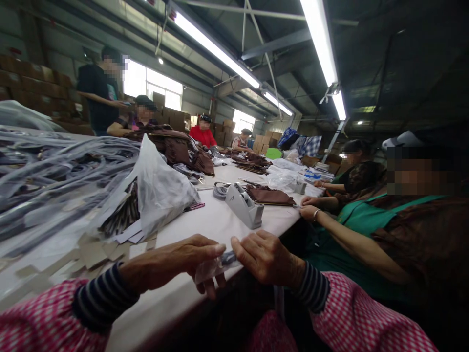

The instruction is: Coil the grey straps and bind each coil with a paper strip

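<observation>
Between my two hands, at the table's near edge, is a small clear plastic bag point(209, 270) with something grey-blue inside or beside it. My left hand point(183, 258) grips the bag between thumb and fingers. Closed fingers of my right hand point(264, 255) meet the bag's right end, where a grey-blue strip point(229, 258) shows. What exactly the strip is, I cannot make out. Just beyond my hands stands a grey tape dispenser point(245, 208) on the white table point(210, 222).
Left of my hands lie cardboard pieces point(93, 252), an open plastic bag point(161, 190) of dark strips and a heap of grey wrapped straps point(66, 171). Brown fabric bags point(269, 194) lie past the dispenser. A co-worker in a green apron point(340, 234) sits close on the right; several others are farther off.
</observation>
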`<state>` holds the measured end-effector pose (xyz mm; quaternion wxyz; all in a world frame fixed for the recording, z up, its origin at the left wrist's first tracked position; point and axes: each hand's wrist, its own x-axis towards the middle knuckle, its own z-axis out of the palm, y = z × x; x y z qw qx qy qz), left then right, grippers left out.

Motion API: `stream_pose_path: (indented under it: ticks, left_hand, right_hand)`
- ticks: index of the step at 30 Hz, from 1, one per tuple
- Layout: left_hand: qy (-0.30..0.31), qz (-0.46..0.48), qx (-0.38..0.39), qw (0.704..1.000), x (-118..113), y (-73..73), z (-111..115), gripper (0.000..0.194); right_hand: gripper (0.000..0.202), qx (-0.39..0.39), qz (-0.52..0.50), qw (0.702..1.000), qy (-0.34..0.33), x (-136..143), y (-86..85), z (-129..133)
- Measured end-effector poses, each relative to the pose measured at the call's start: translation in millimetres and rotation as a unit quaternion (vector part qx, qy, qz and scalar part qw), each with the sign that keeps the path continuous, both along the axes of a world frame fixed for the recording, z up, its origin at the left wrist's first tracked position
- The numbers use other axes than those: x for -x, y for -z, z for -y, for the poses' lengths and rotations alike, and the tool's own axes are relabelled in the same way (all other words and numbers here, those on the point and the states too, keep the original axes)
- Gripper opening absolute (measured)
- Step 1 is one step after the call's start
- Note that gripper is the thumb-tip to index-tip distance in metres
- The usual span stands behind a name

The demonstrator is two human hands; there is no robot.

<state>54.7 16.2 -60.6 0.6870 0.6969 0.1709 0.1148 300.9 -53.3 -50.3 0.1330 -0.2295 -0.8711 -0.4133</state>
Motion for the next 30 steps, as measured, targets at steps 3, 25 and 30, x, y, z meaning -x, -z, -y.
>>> stream_pose_path:
  ticks: [3, 25, 30]
  left_hand:
    - [-0.034, 0.007, 0.055, 0.998, -12, 9.1, 10, 0.043]
    - [-0.001, 0.044, 0.131, 0.990, -12, 15.9, 15, 0.029]
    - [0.009, 0.044, 0.144, 0.989, -19, 13.9, 24, 0.033]
  right_hand:
    - [0.024, 0.001, 0.008, 1.000, -0.015, 7, -0.3, -4]
    - [0.024, 0.308, -0.342, 0.880, 0.119, -79, -13.4, -8]
    - [0.028, 0.244, -0.388, 0.881, 0.115, -81, -13.7, -35]
